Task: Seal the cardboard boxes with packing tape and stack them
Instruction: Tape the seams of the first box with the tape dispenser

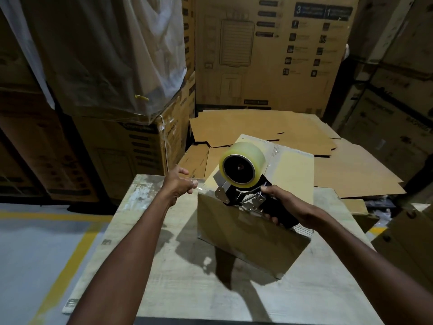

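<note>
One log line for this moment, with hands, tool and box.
right hand grips tape dispenser on cardboard box near edge | left hand at box left corner, grip unclear | box on table

One cardboard box stands on one table, with one tape dispenser carrying one roll of clear tape on the box's top. Two hands are at the box: one left hand at its left corner, one right hand at its near edge. Behind the box lie several overlapping flattened sheets, their exact number unclear.
</note>
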Demonstrator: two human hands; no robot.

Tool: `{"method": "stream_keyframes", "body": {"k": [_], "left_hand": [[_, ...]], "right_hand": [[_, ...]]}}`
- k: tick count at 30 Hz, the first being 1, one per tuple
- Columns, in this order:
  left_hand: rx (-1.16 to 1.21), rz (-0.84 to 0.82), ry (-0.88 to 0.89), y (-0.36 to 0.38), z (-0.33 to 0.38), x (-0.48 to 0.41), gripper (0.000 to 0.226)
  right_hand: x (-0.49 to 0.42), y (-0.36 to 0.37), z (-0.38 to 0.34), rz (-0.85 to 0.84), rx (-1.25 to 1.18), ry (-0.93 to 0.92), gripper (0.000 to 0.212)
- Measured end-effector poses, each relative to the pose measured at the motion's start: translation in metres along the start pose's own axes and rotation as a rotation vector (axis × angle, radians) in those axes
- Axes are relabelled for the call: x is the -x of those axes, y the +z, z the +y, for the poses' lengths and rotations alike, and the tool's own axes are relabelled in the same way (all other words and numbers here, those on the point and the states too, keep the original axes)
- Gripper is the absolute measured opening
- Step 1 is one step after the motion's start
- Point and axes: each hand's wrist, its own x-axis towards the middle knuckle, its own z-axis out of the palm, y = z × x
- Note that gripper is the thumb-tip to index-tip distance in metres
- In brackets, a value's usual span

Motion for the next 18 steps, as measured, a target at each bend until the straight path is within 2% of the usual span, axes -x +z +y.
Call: {"method": "stream_keyframes", "body": {"k": [11,18], "left_hand": [[0.001,-0.022,0.022,0.007,-0.012,-0.016,0.043],[0.006,-0.083,-0.044,0.008,-0.021,-0.022,0.041]], "right_hand": [[-0.006,0.005,0.002,0.035,0.025,0.049,0.068],[-0.008,0.004,0.001,0.030,0.058,0.048,0.065]]}}
